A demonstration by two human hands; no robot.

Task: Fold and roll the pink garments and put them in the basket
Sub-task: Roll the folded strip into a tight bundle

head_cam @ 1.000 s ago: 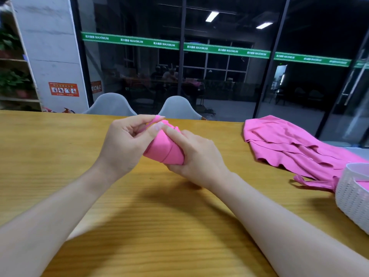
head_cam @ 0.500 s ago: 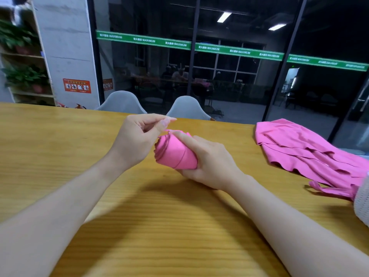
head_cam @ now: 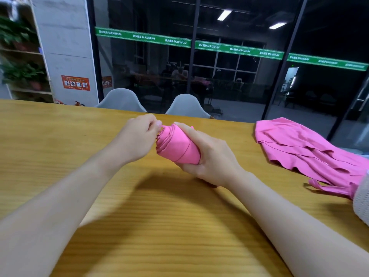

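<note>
A tightly rolled pink garment (head_cam: 175,145) is held above the wooden table (head_cam: 60,140), its spiral end facing left. My right hand (head_cam: 207,154) grips the roll from the right and below, fingers wrapped round it. My left hand (head_cam: 139,136) has curled fingers at the roll's left end and pinches its edge. More pink garments (head_cam: 303,148) lie loose in a heap at the right. Only a sliver of the white perforated basket (head_cam: 362,204) shows at the right edge, overlapping the heap's near corner.
Two grey chairs (head_cam: 187,106) stand behind the table's far edge, in front of a glass wall. A concrete pillar and a plant shelf (head_cam: 22,72) are at the back left. Bare tabletop stretches left and in front of my arms.
The roll has turned so its spiral end faces left and my right hand wraps it more fully. My left hand shifted from the roll's top to its left end. The view swung left.
</note>
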